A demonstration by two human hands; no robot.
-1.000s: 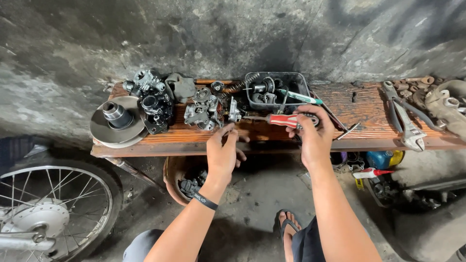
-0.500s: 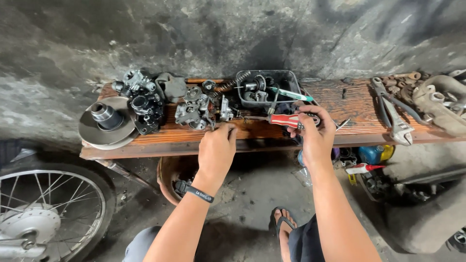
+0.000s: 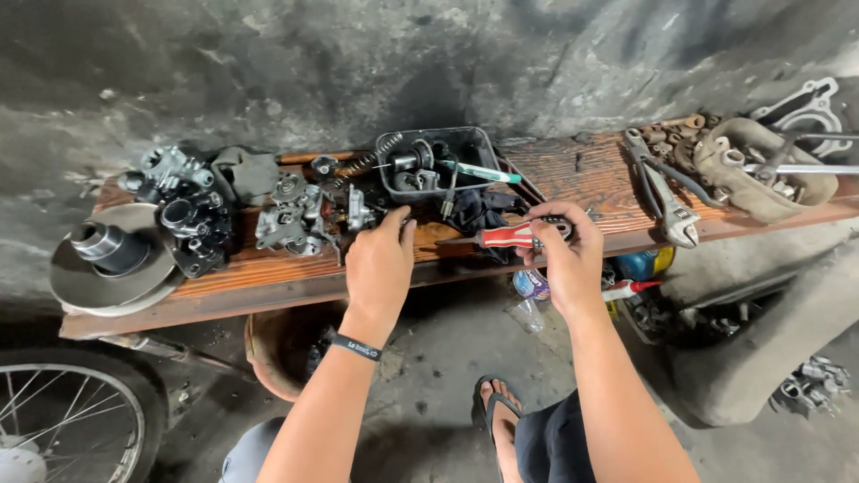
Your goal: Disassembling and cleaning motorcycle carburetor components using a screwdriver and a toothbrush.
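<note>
The right hand (image 3: 565,255) has its grip closed around a screwdriver with a red and black handle (image 3: 508,236), which lies roughly level over the front part of the worn wooden tabletop (image 3: 573,179), its dark shaft pointing toward the left hand. The left hand (image 3: 379,265) rests palm down at the tabletop's front edge, a black wristband (image 3: 358,347) on its wrist; its fingers are curled loosely with the fingertips touching small metal parts, and whether they actually pinch anything cannot be told. Just beyond those fingertips lies a grey cast-metal engine part (image 3: 291,215), and behind it a dark plastic tray (image 3: 438,163) holding small parts and a green-handled tool (image 3: 479,173). A dark rag (image 3: 479,215) lies between the tray and the screwdriver. Farther left sit a black and silver carburettor-like assembly (image 3: 183,210) and a round metal pulley disc (image 3: 112,259). To the right lie large metal pliers (image 3: 667,192) and a beige cloth bag of tools (image 3: 761,170). A spoked wheel (image 3: 63,420) shows at lower left.
</note>
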